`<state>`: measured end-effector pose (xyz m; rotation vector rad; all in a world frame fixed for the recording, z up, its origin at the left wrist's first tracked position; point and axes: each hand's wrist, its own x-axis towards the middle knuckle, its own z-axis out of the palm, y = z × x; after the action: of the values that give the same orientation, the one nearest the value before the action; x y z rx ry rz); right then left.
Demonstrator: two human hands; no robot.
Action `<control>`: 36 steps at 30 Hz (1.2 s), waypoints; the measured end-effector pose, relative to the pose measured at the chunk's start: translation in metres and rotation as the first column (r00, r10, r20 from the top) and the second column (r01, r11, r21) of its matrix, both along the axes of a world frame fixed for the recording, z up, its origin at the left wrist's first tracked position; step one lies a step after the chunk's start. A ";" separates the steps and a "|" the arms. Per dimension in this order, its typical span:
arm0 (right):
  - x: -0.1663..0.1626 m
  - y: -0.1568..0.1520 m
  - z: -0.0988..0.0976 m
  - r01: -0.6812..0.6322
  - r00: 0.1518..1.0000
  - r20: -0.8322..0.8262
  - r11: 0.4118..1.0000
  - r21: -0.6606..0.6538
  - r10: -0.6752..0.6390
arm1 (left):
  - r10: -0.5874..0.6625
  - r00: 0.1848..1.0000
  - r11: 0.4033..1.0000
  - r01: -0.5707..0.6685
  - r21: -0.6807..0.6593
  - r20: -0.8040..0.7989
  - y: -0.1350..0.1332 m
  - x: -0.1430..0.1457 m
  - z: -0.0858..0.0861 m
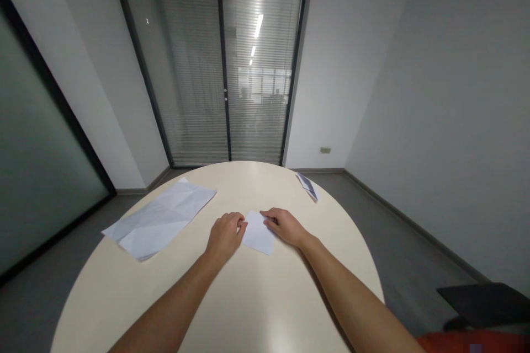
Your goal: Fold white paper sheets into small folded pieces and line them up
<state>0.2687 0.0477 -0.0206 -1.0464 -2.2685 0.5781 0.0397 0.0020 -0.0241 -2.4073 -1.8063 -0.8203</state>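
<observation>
Paper (256, 236), small, between both hands, on or just above table (236, 309). Left hand (224, 234) curled at its left edge, right hand (289, 226) at upper right; pinch or mere touch, can't tell. Step, judged: steadying edges; next move calls for light, even fingers. Large sheet (165, 218) left; folded piece (307, 186) far right.

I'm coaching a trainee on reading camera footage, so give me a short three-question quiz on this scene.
1. True or false: the small white sheet lies between the left hand and the right hand.
2. What lies to the left of the left hand? A: a mug. B: a large creased sheet. C: scissors.
3. Which hand is nearer the dark-and-white paper by the table's far edge?

Key: 1 true; 2 B; 3 right hand.
</observation>
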 end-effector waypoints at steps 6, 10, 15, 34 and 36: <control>-0.004 0.002 -0.003 -0.025 0.998 0.062 0.997 0.073 0.021 | -0.167 0.986 0.985 0.167 0.042 -0.014 0.004 -0.003 -0.005; -0.004 0.002 -0.003 0.013 0.993 0.115 0.993 0.116 -0.026 | -0.295 0.955 0.956 0.295 -0.004 -0.037 0.007 -0.004 -0.007; 0.007 0.005 -0.004 0.084 0.980 0.171 0.989 0.119 -0.104 | -0.302 0.952 0.953 0.301 -0.024 -0.039 0.005 -0.006 -0.006; 0.005 0.000 0.001 0.210 0.962 0.159 0.974 0.087 -0.222 | -0.301 0.941 0.953 0.302 -0.016 -0.157 -0.010 -0.001 0.012; 0.006 0.001 0.001 0.240 0.954 0.163 0.967 0.081 -0.250 | -0.308 0.938 0.951 0.309 -0.017 -0.159 -0.010 -0.001 0.012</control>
<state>0.2749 0.0488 -0.0199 -1.3682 -2.2379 0.3242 0.0390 -0.0082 -0.0124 -2.7046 -1.3871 -0.6237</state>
